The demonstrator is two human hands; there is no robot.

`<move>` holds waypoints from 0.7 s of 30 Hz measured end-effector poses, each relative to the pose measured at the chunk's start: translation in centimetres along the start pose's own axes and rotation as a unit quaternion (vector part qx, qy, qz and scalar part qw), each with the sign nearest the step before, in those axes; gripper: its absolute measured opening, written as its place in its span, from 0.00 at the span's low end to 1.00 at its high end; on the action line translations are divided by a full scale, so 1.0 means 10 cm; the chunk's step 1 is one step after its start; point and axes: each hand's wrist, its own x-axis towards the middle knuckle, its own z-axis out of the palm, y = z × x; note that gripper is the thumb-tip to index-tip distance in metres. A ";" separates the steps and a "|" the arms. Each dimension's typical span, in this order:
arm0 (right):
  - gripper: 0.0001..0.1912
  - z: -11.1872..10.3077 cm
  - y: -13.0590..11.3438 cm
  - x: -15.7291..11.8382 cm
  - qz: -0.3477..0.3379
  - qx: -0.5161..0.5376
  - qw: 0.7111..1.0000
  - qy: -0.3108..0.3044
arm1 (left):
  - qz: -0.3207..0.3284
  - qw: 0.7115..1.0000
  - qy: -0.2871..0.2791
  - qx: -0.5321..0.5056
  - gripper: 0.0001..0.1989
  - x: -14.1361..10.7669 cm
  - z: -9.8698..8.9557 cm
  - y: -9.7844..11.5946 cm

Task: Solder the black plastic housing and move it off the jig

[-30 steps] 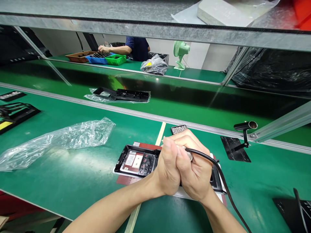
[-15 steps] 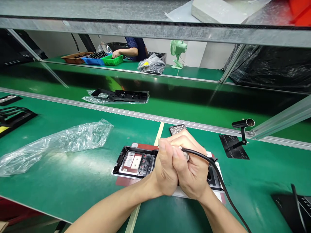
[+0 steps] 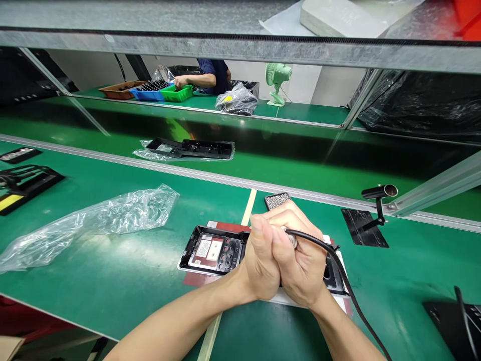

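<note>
The left hand [image 3: 261, 258] and right hand [image 3: 302, 255] were clasped together above a black plastic housing [image 3: 188, 246]. The right hand's fingers were curled around a corded tool [image 3: 293, 239], whose metal fitting showed beside the thumb; the rest of it was hidden. A black cable [image 3: 319, 241] ran from there over the right hand and down toward the near edge. The left hand's thumb was upright, pressed beside the right thumb; its other fingers were largely concealed, so what they gripped could not be told.

The housing lay open side up on a reddish-brown sheet [image 3: 199, 280], on the green worktop [image 3: 131, 296], its middle covered by the hands. Just beyond stood a small tray [image 3: 277, 200] of metal pieces. A clear plastic bag [image 3: 124, 213] lay to the left, and a black tube on a bracket [image 3: 379, 191] to the right.
</note>
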 end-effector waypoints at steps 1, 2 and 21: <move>0.09 0.00 0.00 0.00 0.002 0.000 1.000 0.002 | 0.000 1.000 0.002 -0.001 0.25 0.01 0.01 0.01; 0.09 0.00 0.00 0.00 0.003 0.000 1.000 0.004 | 0.000 1.000 0.008 -0.003 0.26 0.01 0.01 0.02; 0.09 0.01 -0.02 0.01 0.010 0.003 1.000 0.004 | -0.024 1.000 0.010 -0.012 0.27 -0.01 -0.01 -0.04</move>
